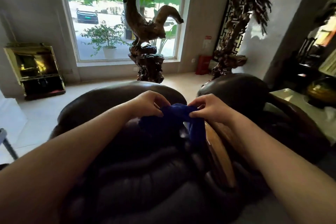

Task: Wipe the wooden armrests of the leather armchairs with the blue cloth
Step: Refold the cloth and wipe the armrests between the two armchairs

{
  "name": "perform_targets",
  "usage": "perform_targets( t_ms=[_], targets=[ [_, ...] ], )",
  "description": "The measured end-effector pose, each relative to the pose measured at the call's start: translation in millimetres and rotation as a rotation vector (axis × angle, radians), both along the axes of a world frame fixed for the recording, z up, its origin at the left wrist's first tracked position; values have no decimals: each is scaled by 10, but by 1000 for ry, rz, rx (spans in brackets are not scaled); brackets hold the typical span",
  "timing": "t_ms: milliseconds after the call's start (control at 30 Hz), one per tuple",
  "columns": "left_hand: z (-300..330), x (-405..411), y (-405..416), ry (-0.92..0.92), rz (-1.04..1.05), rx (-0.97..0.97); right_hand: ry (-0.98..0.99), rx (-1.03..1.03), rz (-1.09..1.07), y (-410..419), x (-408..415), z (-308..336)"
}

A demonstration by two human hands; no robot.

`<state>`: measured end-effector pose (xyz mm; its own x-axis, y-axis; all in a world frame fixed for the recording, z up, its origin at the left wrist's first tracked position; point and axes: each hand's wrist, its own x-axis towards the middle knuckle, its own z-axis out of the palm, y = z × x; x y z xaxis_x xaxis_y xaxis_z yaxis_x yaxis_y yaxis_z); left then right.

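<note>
Blue cloth (172, 122) bunched between both hands, held above dark leather armchair (127, 178) seat. Left hand (147, 104) pinches cloth's left edge, fingers curled closed on fabric. Right hand (209, 109) pinches right edge, thumb and fingers clamped. Cloth tail hangs below right hand, beside wooden armrest (221, 152). Second armchair (236, 89) just right.

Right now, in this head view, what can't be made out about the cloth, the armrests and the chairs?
- blue cloth: bunched between left hand and right hand; its full size is hidden.
- wooden armrest: partly covered by the right forearm and cloth; whether it is wiped is unclear.
- near armchair: dark, cut off by the bottom edge.
- second armchair: only its back shows.
</note>
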<state>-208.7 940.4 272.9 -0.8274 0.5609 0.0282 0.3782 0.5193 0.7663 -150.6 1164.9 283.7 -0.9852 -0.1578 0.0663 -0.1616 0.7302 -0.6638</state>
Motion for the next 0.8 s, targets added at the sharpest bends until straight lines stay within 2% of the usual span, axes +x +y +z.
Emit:
perform_targets(
  t_ms=[200,367,600,800],
  targets=[
    [-12,346,1166,33,-46,-19,4,24,-61,1107,493,72],
    [-51,279,1814,51,-73,-69,-20,-23,-70,1740,550,-35],
    [-424,-229,2798,127,-82,-144,-62,-21,-97,2683,38,-401],
    [-1148,-712,3586,69,-22,-121,-177,10,-113,3478,-670,-1066]
  ],
)
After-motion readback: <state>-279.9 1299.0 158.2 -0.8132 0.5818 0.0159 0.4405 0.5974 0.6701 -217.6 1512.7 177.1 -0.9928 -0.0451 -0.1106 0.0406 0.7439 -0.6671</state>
